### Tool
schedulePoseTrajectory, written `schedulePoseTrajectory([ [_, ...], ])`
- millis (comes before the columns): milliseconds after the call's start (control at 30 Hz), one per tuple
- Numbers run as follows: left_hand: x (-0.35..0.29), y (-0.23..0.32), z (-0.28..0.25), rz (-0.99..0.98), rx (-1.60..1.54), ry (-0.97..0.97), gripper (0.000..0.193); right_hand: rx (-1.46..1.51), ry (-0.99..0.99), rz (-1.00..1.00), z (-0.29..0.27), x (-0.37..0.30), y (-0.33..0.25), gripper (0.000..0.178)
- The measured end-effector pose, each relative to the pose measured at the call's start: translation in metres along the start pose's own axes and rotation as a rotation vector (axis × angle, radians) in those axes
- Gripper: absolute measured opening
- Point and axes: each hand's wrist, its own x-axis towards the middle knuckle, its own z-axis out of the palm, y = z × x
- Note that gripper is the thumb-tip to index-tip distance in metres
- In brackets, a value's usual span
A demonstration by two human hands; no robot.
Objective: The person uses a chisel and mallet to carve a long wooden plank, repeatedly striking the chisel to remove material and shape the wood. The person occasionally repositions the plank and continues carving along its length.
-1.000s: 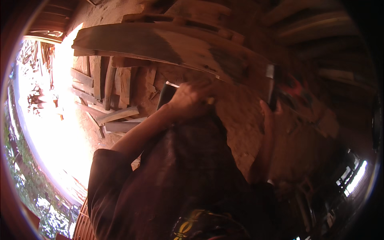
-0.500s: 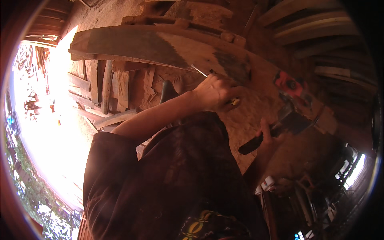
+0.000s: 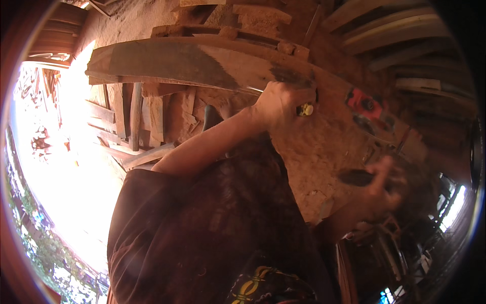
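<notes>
A long curved wooden plank (image 3: 167, 58) with darker patches lies across the upper middle. My left hand (image 3: 276, 104) is closed in a fist at its near edge, around a yellow-handled tool (image 3: 305, 109) with a thin metal shaft. The handle's end sticks out to the right of the fist, and a short length of bright shaft shows on the left, against the plank. Lower right, my right hand (image 3: 383, 182), smeared by motion, is closed round a tool with a dark handle (image 3: 356, 177). The broad head of this tool cannot be made out now.
A red and black power tool (image 3: 365, 104) rests right of the plank. Offcuts and boards (image 3: 121, 111) lie on the left, with more stacked timber (image 3: 395, 33) at the far right. Sawdust (image 3: 309, 157) covers the surface between my hands. Bright daylight floods the left side.
My right hand has swung right and slightly down with the dark-handled tool. My left hand has moved a little right and up, and less of the metal shaft shows.
</notes>
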Motion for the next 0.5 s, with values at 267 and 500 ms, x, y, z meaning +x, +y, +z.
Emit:
schedulePoseTrajectory([
  [267,0.002,-0.013,0.009,-0.007,-0.008,0.059,0.017,-0.491,-0.482,-0.480,0.092,-0.018,0.016,0.020],
  [500,0.002,-0.011,0.009,-0.081,0.035,-0.010,0.016,-0.070,-0.192,-0.069,0.032,0.001,-0.031,0.020],
])
